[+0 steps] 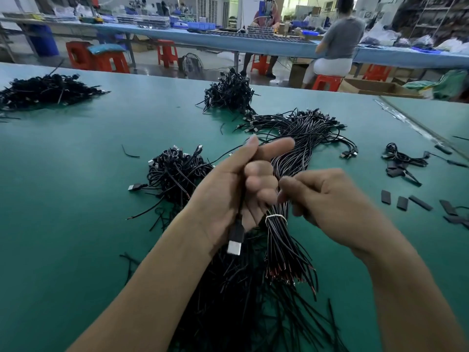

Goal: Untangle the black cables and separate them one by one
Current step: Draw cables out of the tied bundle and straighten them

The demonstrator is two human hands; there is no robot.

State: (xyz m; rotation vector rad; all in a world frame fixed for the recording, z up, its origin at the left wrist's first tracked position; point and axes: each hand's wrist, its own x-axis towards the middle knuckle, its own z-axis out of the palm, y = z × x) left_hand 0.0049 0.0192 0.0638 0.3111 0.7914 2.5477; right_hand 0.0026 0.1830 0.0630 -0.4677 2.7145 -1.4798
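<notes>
**Green tabletop, cable-sorting bench in a workshop**

Green tabletop (76,199) in the foreground. Behind it are long blue benches (266,44), red stools (166,53) and a seated person (340,39) in a grey top, back turned.

Both forearms come in from the bottom edge and meet at mid-frame, hands raised off the surface.

Left hand (236,189): thumb up, forefinger stretched out to the right, the other three fingers curled in. Those three grip a single black cable (239,209), which runs down across the palm. Its plug (234,243), with a silver tip, hangs below the heel of the hand.

Right hand (327,199): knuckles toward the camera, fingers curled. Thumb and forefinger are closed on strands of the bundle (286,245), just above its pale band (275,218). Motion blur here, so I cannot tell how many strands are caught.

The bundle stands between the two hands. Its bare red-tipped ends fan out below the band, and its long run trails away up the tabletop to a spread of plugs.

A loose heap (241,301) of black cables lies under the wrists, toward the near edge.

Other piles:
- left pile (175,171), just beside the left hand
- back pile (229,94), near the far edge
- far-left pile (48,90), well apart

Short flat black sleeves (402,203) are scattered at the right.
</notes>
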